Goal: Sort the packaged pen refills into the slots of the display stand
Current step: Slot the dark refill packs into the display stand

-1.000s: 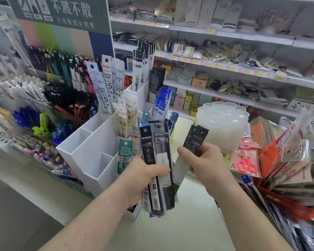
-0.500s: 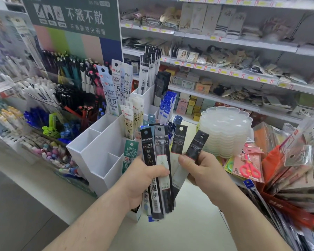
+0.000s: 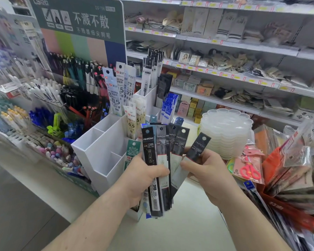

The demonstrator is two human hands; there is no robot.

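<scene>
Left hand [image 3: 143, 178] wrapped around a fanned bundle of black refill packs [image 3: 157, 160], held upright just in front of the white stand [image 3: 101, 147]. Right hand [image 3: 207, 171] pinching one pack [image 3: 198, 149], tilted right, beside the bundle. Some front slots of stand seen bare; rear slots filled with other refills [image 3: 120, 87]. Stack of clear trays [image 3: 227, 131] behind right hand, on the bench [image 3: 188, 229].
</scene>
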